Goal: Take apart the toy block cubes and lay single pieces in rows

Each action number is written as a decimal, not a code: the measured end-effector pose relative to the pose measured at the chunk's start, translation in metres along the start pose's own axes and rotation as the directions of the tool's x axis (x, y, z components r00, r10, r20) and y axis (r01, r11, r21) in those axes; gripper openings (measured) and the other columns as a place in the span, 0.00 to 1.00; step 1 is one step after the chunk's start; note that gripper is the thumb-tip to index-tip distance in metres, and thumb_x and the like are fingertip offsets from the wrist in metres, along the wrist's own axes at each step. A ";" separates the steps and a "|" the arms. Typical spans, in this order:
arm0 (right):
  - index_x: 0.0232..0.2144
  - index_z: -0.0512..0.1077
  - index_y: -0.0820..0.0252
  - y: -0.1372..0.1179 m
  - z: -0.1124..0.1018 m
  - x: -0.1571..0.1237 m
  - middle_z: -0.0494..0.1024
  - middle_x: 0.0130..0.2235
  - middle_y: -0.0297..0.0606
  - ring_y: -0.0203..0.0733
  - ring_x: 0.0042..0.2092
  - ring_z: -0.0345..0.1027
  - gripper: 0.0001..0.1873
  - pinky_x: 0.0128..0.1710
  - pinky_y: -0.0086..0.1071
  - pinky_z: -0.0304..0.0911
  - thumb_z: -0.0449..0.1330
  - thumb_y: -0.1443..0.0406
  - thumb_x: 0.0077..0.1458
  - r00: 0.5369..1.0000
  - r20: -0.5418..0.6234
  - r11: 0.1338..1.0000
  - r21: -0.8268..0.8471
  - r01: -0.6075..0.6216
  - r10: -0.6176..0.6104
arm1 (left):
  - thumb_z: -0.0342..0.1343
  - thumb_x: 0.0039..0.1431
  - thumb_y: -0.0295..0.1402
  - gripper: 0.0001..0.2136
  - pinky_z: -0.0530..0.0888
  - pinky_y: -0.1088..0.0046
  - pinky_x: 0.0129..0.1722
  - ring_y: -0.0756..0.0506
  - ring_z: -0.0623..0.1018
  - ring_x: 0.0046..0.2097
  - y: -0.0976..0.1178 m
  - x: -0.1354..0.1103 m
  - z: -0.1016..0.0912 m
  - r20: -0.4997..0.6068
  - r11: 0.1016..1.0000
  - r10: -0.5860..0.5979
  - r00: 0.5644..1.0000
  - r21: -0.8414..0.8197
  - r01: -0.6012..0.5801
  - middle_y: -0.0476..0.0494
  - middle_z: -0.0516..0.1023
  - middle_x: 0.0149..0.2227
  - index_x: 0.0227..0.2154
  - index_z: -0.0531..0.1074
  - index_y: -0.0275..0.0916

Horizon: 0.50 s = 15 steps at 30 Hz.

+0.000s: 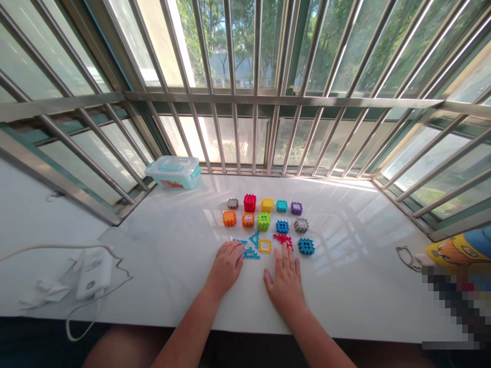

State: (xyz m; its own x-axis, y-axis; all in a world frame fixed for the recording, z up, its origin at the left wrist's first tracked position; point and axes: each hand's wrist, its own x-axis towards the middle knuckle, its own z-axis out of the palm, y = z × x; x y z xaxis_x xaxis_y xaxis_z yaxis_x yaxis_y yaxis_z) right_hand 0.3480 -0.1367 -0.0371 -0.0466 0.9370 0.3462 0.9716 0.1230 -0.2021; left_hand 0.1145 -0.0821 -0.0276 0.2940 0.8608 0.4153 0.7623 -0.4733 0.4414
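Small plastic building cubes stand in rows on a white marble sill (345, 255): red cube (249, 203), yellow cube (267, 205), orange cube (229, 218), green cube (264, 221), grey cube (301, 225). Flat pieces lie nearer me: teal triangles (251, 251), a yellow square (265, 246), a red triangle (283, 239), a blue block (306, 246). My left hand (226, 267) rests palm down, fingers curled at the teal pieces. My right hand (286, 278) lies flat, fingers stretched, tips at the red triangle.
A clear lidded box with teal clips (174, 172) sits at the back left. A white power bank with cable (93, 272) lies at the left. Metal window bars (245, 99) enclose the sill. A colourful bag (462, 250) and a metal clip (407, 257) lie right.
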 end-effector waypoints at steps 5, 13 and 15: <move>0.74 0.52 0.70 -0.003 0.003 0.016 0.43 0.77 0.56 0.62 0.78 0.31 0.40 0.73 0.63 0.34 0.53 0.56 0.67 0.998 0.038 0.997 -0.054 -0.047 0.049 | 0.53 0.69 0.33 0.18 0.71 0.48 0.64 0.35 0.75 0.61 -0.004 0.002 0.003 -0.218 0.981 -0.130 0.967 0.112 0.157 0.34 0.78 0.59 0.59 0.74 0.40; 0.74 0.56 0.66 0.002 0.012 0.022 0.60 0.73 0.52 0.58 0.76 0.45 0.35 0.74 0.60 0.34 0.51 0.60 0.69 0.997 0.006 0.997 0.013 0.080 -0.080 | 0.56 0.69 0.35 0.11 0.75 0.51 0.58 0.35 0.79 0.54 -0.005 0.003 0.000 -0.217 0.978 -0.118 0.969 0.141 0.151 0.36 0.82 0.52 0.50 0.78 0.41; 0.74 0.55 0.65 0.002 0.010 0.021 0.61 0.73 0.50 0.56 0.76 0.46 0.35 0.74 0.58 0.35 0.52 0.62 0.68 0.992 0.003 0.991 0.030 0.129 -0.129 | 0.55 0.70 0.34 0.10 0.75 0.53 0.58 0.37 0.79 0.54 -0.004 0.004 -0.002 -0.197 0.986 -0.091 0.976 0.123 0.117 0.38 0.83 0.51 0.47 0.79 0.42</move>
State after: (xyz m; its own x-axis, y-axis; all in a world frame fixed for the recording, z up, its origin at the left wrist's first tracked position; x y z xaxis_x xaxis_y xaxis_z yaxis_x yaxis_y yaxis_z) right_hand 0.3468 -0.1131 -0.0392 -0.1726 0.9142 0.3667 0.9499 0.2530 -0.1835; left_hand 0.1117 -0.0775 -0.0265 0.1042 0.8467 0.5218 0.8563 -0.3432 0.3860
